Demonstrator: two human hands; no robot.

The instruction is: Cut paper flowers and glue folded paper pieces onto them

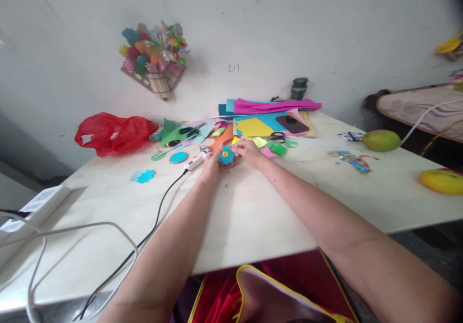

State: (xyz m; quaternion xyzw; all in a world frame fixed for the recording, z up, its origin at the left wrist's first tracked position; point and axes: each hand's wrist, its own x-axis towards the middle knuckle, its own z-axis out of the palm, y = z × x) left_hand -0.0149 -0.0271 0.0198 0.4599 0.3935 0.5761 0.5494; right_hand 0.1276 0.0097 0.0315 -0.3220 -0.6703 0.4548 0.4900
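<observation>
Near the middle of the table, a blue paper flower (226,155) with a yellow centre lies between my two hands. My left hand (211,162) grips the flower's left edge. From the other side, the fingers of my right hand (250,153) are pinched together just above the petals. Whatever sits in that pinch is too small to make out. A white glue gun (196,161) with a black cord lies right beside my left hand, its tip partly hidden. Left of it are a blue paper disc (178,157) and another blue flower cutout (145,176).
Scissors (278,137), a phone (291,123) and coloured sheets (253,127) lie behind my hands. At the left are a red plastic bag (114,133) and a white cable (104,224). On the right are a mango (381,140) and paper scraps (352,162).
</observation>
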